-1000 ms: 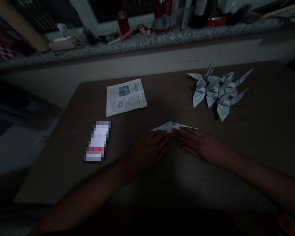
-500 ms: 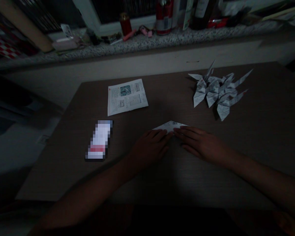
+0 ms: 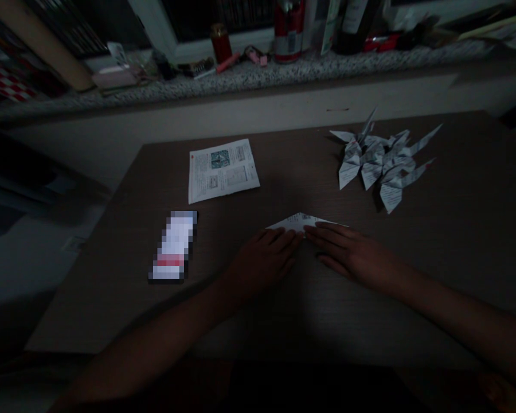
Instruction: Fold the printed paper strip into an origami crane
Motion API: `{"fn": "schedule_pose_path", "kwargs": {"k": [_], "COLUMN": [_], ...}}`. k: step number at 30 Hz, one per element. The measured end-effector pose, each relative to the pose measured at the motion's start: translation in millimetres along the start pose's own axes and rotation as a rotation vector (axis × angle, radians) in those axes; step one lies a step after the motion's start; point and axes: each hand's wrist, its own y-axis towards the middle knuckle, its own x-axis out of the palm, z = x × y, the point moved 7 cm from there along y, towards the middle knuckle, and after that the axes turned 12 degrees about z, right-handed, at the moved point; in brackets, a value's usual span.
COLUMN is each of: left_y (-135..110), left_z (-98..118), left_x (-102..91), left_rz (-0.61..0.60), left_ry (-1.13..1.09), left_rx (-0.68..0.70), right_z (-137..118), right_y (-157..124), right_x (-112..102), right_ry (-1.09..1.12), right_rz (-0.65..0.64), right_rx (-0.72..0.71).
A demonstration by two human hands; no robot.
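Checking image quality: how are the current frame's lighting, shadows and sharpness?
Head view: dim throughout, with a dark shadow on the near middle of the brown wood-grained table; head view: the black-edged rectangular phone glows brightest, its screen in coarse pixel blocks; head view: print on the folded white paper under the bare left hand and bare right hand is unreadable.
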Motion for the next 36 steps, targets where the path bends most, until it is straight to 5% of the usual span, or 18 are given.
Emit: {"fn": "schedule_pose_path", "kwargs": {"k": [36], "left_y": [-2.2], "left_z": [-2.9], "left_x": [1.7], "left_rz": [-0.02], "left_ry": [-0.02], "left_rx": [0.002], "right_z": [4.4], "right_y": [1.9], "right_x": [-1.4], "right_ry": [0.005], "right_rz": [-0.009], "right_rx": [-0.033]}}
